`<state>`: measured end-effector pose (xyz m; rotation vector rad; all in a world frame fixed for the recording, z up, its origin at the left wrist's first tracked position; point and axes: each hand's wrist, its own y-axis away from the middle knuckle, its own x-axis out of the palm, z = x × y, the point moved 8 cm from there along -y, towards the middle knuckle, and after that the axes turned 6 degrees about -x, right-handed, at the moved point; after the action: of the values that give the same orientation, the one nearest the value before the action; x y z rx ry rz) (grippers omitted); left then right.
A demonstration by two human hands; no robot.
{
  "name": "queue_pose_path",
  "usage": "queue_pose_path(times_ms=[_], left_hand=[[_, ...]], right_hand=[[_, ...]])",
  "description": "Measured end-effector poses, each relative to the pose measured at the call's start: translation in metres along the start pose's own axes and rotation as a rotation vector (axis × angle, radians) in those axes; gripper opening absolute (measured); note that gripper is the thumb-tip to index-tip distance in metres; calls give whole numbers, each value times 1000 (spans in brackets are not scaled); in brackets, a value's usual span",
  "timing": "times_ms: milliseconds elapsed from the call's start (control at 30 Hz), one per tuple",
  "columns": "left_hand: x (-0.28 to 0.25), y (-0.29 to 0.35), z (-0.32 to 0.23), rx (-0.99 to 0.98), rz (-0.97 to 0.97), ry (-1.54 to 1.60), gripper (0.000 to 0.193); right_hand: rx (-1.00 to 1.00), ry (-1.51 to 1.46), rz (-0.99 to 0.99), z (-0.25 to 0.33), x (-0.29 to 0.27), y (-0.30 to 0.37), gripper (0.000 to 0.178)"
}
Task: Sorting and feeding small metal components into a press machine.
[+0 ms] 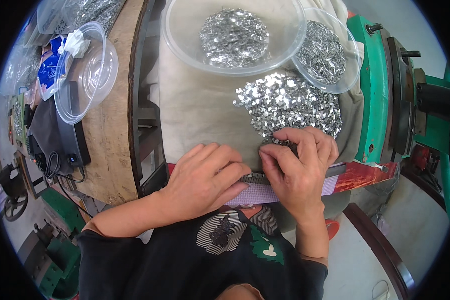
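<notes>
Fingers of the left hand: slightly parted about one end of a dark segmented metal strip; firm grip cannot be confirmed. Right hand: thumb and forefinger nearly together at the near edge of a pile of silver metal flakes; whether a piece is held cannot be told. Strip lies between the hands; pile rests on beige cloth.

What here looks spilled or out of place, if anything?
Perhaps the heap of shiny metal pieces: it lies loose on the cloth, outside the large clear tub and smaller clear tub. It may be deliberate, though.
</notes>
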<state>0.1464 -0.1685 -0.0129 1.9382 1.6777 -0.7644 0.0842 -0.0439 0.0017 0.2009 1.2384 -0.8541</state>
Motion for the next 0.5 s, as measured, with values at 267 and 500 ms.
queue_pose_path(times_ms=[267,500], left_hand=[[4,2,-4,58,-59,-60,21],[6,-1,-8,122,-54,-94,17]], right_hand=[[25,-130,-28,3,-15,24,20],[59,-155,45,3,-9,40,22]])
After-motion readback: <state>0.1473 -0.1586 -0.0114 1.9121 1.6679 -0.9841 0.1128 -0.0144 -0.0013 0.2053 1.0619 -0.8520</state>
